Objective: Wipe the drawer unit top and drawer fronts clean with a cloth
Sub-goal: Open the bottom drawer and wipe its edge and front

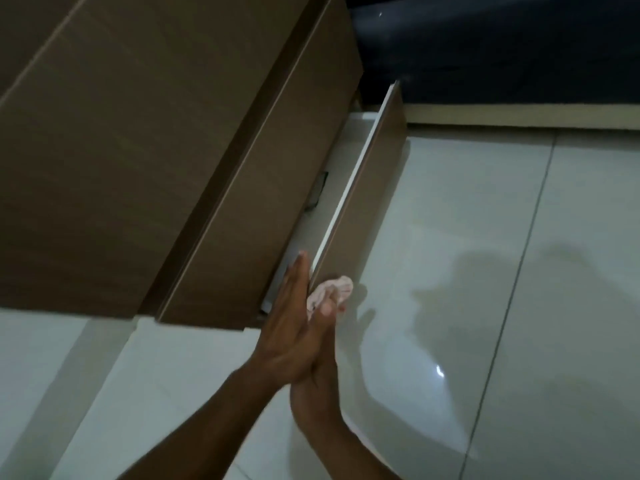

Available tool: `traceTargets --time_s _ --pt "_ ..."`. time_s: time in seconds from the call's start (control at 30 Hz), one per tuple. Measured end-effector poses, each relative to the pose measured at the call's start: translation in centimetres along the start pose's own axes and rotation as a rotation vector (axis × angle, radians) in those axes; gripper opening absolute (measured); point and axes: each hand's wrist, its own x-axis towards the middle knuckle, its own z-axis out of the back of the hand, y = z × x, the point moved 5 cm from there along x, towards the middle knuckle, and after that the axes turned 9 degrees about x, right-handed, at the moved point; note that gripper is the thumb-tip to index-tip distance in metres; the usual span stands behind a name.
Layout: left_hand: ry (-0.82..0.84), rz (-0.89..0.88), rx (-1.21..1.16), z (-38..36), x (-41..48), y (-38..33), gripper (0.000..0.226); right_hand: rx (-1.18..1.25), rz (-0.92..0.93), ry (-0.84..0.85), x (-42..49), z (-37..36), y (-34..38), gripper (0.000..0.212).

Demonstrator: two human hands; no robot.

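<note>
I look down on a brown wood-grain drawer unit, its top (121, 133) filling the left. Below the upper drawer front (277, 150), the lower drawer (374, 188) stands pulled out, showing its white inside. My left hand (289, 317) lies flat with straight fingers against the near end of this open drawer, fingertips at its top edge. Just right of it, my right hand (320, 362) holds a crumpled pale pink cloth (337, 287) against the drawer's outer front, thumb on the cloth. Its fingers are mostly hidden.
Glossy white floor tiles (485, 271) spread to the right and below, showing my shadow. A dark blue surface on a beige base (519, 114) runs along the top right. A small dark object (320, 190) lies inside the open drawer.
</note>
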Motion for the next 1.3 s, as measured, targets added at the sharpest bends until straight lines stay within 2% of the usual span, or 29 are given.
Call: traceTargets --time_s 0.07,0.13,0.2,0.23,0.33,0.37,0.43,0.47,0.5,0.53,0.6,0.67,0.73,0.8,0.9,0.93,1.0,1.03,1.1,1.17,1.23,1.3 --pt "0.001 0.026 0.018 0.1 -0.5 0.5 0.096 -0.181 -0.004 -0.086 -0.6 -0.3 1.7 0.055" --pt "0.008 0.006 0.041 -0.1 -1.1 0.9 0.100 -0.149 0.009 -0.068 0.8 -0.3 3.1 0.068" --pt "-0.004 -0.001 0.057 -0.3 -1.6 0.9 0.099 -0.132 0.004 -0.098 1.4 0.0 2.6 0.057" --pt "-0.017 -0.004 0.071 -0.4 -1.7 0.8 0.096 -0.222 0.022 -0.101 0.5 0.0 2.2 0.050" --pt "-0.044 -0.039 0.114 -0.5 -1.9 0.7 0.099 -0.193 -0.023 0.013 -2.8 -0.4 -0.8 0.045" --pt "-0.046 -0.061 0.128 -0.4 -1.9 0.7 0.101 -0.207 0.029 0.037 -2.9 -0.6 -0.6 0.046" --pt "-0.053 -0.113 0.170 -0.3 -1.9 0.8 0.100 -0.302 0.123 -0.068 -1.1 -0.3 2.1 0.054" --pt "-0.051 -0.137 0.198 -0.4 -1.9 0.8 0.097 -0.240 0.135 -0.128 0.2 -0.2 4.2 0.065" --pt "-0.048 -0.153 0.227 -0.5 -1.8 0.7 0.094 -0.255 0.222 -0.103 2.2 -0.3 5.5 0.073" --pt "-0.047 -0.157 0.249 -0.6 -1.7 0.7 0.093 -0.242 0.210 -0.059 4.7 0.0 5.7 0.072" --pt "-0.052 -0.149 0.266 -0.7 -1.6 0.8 0.092 -0.261 0.116 -0.094 7.3 1.2 4.7 0.061" --pt "-0.065 -0.144 0.247 -0.8 -1.6 1.0 0.092 -0.142 0.028 -0.092 5.5 1.4 3.1 0.057" --pt "-0.065 -0.133 0.210 -0.8 -1.5 1.0 0.096 -0.005 -0.031 0.030 2.0 0.5 0.6 0.051" --pt "-0.060 -0.128 0.189 -0.6 -1.4 1.0 0.100 -0.115 0.074 0.086 0.5 0.0 0.9 0.049" --pt "-0.011 -0.160 0.234 -0.3 -0.9 1.0 0.101 -0.232 0.241 0.183 5.7 0.5 4.7 0.057" --pt "0.015 -0.156 0.258 -0.3 -0.7 1.2 0.104 -0.323 0.233 0.189 8.4 1.1 5.0 0.058" --pt "0.049 -0.133 0.283 0.0 0.0 1.2 0.112 -0.452 0.120 0.089 12.0 2.6 5.8 0.057" --pt "0.060 -0.129 0.280 0.1 0.4 1.1 0.113 -0.457 0.094 0.058 12.4 3.0 5.8 0.057" --pt "0.065 -0.150 0.282 0.2 1.5 0.5 0.112 -0.369 0.174 0.121 10.3 2.1 5.2 0.058" --pt "0.052 -0.172 0.312 0.3 2.4 0.2 0.103 -0.200 0.168 0.187 8.1 1.5 3.7 0.057" --pt "0.044 -0.191 0.343 0.3 3.0 0.2 0.100 -0.254 0.239 0.187 8.6 1.5 4.7 0.055" --pt "0.048 -0.204 0.355 0.2 3.0 0.3 0.107 -0.445 0.342 0.180 12.5 1.6 7.1 0.056"
